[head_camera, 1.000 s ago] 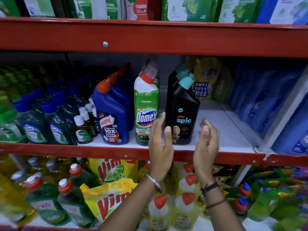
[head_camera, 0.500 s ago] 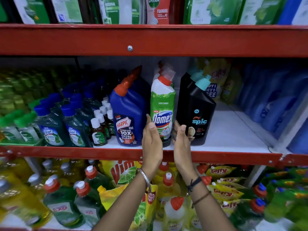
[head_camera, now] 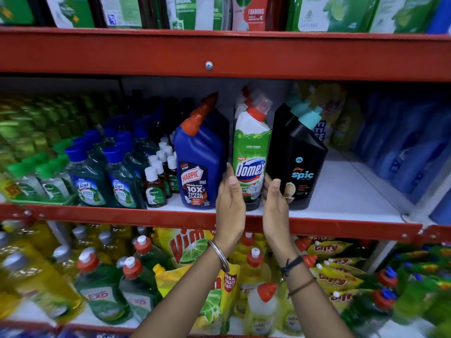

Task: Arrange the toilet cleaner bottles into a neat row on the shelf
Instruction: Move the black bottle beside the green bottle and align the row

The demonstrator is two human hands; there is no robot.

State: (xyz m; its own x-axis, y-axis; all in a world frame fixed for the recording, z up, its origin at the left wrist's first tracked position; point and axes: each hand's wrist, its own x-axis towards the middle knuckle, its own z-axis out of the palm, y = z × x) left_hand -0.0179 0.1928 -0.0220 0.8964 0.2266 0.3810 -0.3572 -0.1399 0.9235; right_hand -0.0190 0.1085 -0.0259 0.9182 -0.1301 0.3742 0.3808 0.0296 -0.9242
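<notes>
Three toilet cleaner rows stand at the front of the middle shelf [head_camera: 341, 191]: blue Harpic bottles [head_camera: 199, 167], a green-and-white Domex bottle [head_camera: 251, 152] with others behind it, and black Spic bottles [head_camera: 300, 164]. My left hand [head_camera: 229, 203] lies flat against the Domex bottle's lower left side, in the gap beside the Harpic. Against its lower right side, next to the Spic, presses my right hand [head_camera: 275, 203]. The front Domex bottle stands upright, clasped between both palms.
Small Dettol bottles [head_camera: 155, 189] and Lizol bottles [head_camera: 90, 181] fill the shelf's left part. Bare white shelf lies right of the Spic, then blue bottles [head_camera: 410, 152]. Red shelf beams [head_camera: 219, 54] run above and below. Vim pouches [head_camera: 190, 242] sit underneath.
Both hands have moved left from around the Spic bottle to either side of the Domex bottle. The view has shifted, so the bottles now sit further right in the frame.
</notes>
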